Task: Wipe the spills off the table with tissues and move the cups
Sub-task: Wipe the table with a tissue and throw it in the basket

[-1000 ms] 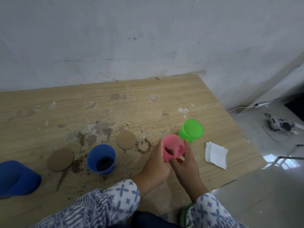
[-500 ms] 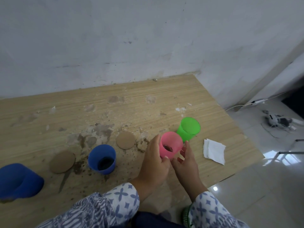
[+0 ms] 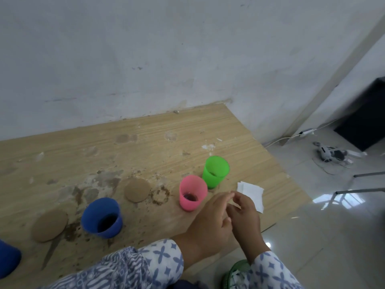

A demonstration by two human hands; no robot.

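Both hands hover empty over the near right part of the table (image 3: 145,140). The left hand (image 3: 208,224) has loosely bent fingers, somewhat blurred, reaching to the right and gripping nothing. The right hand (image 3: 244,215) is also relaxed and half curled with nothing in it, its fingertips almost meeting those of the left. It overlaps the near left corner of the folded white tissue (image 3: 253,192), but whether it touches the paper cannot be told. The tissue lies flat near the table's right edge. The pink cup (image 3: 192,195) stands upright just left of the hands and apart from them, its long axis vertical and its mouth up, with a little dark liquid at the bottom. Just behind it and to the right, the green cup (image 3: 215,173) also stands upright. Farther left the blue cup (image 3: 102,217) stands mouth up with dark liquid inside, amid brown spatter. A ring stain (image 3: 160,195) marks the wood between the pink cup and a round brown disc (image 3: 137,189), and a second disc (image 3: 49,225) lies left of the blue cup. A blue object (image 3: 7,259) is cut off at the lower left edge, and a green basket (image 3: 236,272) shows beneath the right sleeve.
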